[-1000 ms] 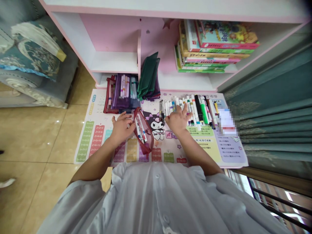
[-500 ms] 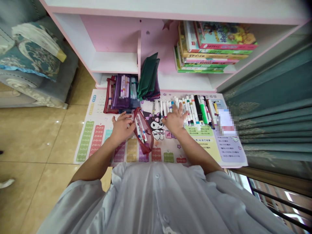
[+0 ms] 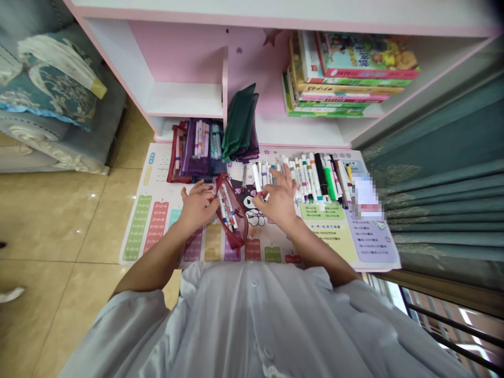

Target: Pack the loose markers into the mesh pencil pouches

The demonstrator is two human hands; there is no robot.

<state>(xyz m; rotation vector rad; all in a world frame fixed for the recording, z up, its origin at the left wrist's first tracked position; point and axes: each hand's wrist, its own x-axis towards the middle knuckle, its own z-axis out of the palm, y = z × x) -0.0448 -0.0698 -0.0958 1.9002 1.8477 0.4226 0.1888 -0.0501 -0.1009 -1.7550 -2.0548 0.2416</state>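
My left hand (image 3: 197, 206) grips the left edge of a red mesh zip pouch (image 3: 231, 212), which lies on a printed multiplication-table desk mat (image 3: 136, 231) and holds several markers. My right hand (image 3: 279, 198) is spread, fingers apart, over the left end of a row of felt-tip markers (image 3: 315, 178). Its thumb is next to a white marker (image 3: 257, 180), and I cannot see it holding any marker. A cartoon character print on the mat lies between my hands.
Purple and dark red mesh pouches with markers (image 3: 197, 147) and a folded green cloth pouch (image 3: 239, 123) stand at the mat's far edge. A pink-and-white shelf with stacked books (image 3: 346, 73) is beyond. A sofa, tiled floor and teal curtain flank the desk.
My right hand has slid left and toward me, nearer the red pouch, and the markers at the left of the row have shifted. My left hand has not visibly moved.
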